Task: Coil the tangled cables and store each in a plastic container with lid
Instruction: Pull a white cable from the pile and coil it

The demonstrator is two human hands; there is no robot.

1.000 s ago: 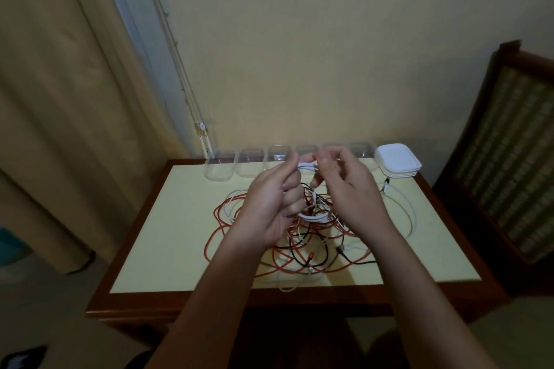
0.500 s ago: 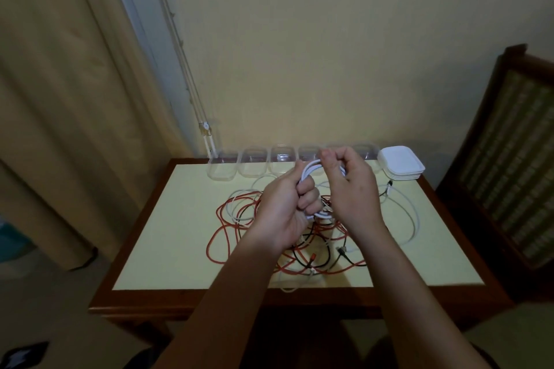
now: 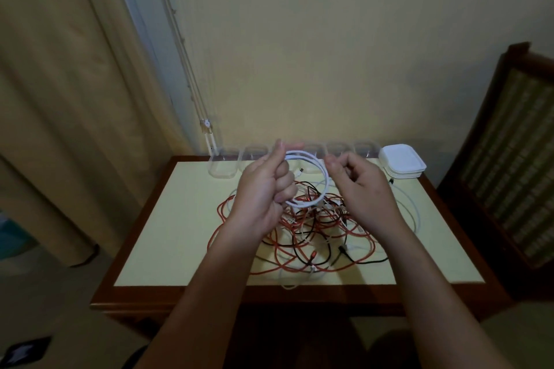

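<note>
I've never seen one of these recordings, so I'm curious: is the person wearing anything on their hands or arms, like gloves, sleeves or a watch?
No. The left hand and right hand are bare, with no gloves, and no ring, watch or band shows in this dim light. Both forearms are uncovered down to the picture's lower edge; no sleeve appears.

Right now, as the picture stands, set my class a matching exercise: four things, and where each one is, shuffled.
1 white coiled cable
2 red cables
3 white lids
4 clear containers

A stacked at the far right corner of the table
B in a row along the far edge
C gripped by the left hand
D tangled on the table

Pairs: 1-C, 2-D, 3-A, 4-B
</note>
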